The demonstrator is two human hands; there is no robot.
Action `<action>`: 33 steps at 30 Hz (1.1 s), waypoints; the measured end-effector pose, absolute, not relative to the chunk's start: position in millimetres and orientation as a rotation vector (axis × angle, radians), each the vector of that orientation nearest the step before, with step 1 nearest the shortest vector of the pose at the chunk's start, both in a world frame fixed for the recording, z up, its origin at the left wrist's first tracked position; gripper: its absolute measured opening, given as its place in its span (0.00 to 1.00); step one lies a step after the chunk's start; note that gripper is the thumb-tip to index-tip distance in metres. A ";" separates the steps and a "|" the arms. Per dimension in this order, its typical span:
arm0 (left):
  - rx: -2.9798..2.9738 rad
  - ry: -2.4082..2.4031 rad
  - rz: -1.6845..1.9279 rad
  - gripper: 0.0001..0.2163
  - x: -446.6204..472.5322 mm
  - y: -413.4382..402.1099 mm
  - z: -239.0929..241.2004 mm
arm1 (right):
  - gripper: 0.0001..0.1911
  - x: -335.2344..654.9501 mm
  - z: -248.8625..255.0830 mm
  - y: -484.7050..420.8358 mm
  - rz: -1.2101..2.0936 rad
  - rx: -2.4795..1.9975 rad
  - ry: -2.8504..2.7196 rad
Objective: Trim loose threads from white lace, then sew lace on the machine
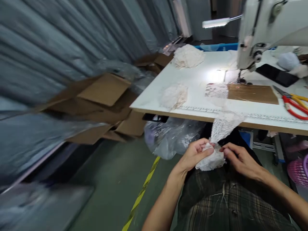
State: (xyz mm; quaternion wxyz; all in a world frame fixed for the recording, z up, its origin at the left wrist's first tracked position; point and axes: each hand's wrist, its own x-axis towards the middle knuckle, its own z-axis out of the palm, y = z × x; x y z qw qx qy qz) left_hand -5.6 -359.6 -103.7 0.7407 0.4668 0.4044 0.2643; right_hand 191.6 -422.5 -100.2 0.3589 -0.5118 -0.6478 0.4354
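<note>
Plaid shirt [204, 199] comes nearest, loose threads trailing down its front. Beyond it stands the white tabletop [149, 101], its front edge just ahead of the person's hands, its left corner jutting out toward the boxes [106, 89]. White surface shows between the near and far heaps [189, 56] of pale cloth, so there is some room to slide work along on that side. To the right it is tighter: the machine [245, 22] stands over its needle, with a phone [276, 74], a brown card [255, 93] and scissors [286, 102] crowded about it. Under the edge, a plastic bag [173, 138] bulges close to the lap.

White lace [226, 126] hangs over the front edge and down to the lap, where it bunches between the hands. From where I stand, the left hand [196, 152] pinches it between thumb and fingers; the right hand [240, 158], fingers curled, nips its right side. I'd judge the step to be sorting out the lace by feel; the next move calls for steady fingertips and enough slack over that edge.
</note>
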 end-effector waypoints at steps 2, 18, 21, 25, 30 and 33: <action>1.032 0.910 0.573 0.25 -8.4 -359.5 -103.2 | 0.25 192.4 -106.4 -418.1 1.128 -1.395 -1.661; 1.133 0.921 0.639 0.23 -13.8 -360.2 -103.6 | 0.29 169.3 -106.6 -387.2 1.045 -1.396 -1.834; 1.103 0.934 0.640 0.22 -13.6 -360.3 -103.0 | 0.29 169.8 -106.3 -389.9 1.060 -1.435 -1.784; 1.084 0.934 0.629 0.21 -13.4 -360.2 -102.3 | 0.28 168.6 -104.1 -391.7 1.069 -1.382 -1.828; 1.065 0.939 0.624 0.21 -12.0 -360.8 -101.4 | 0.26 164.1 -108.0 -390.1 1.025 -1.422 -1.854; 1.050 0.931 0.627 0.22 -11.9 -361.9 -102.6 | 0.25 163.7 -111.9 -393.7 1.073 -1.407 -1.773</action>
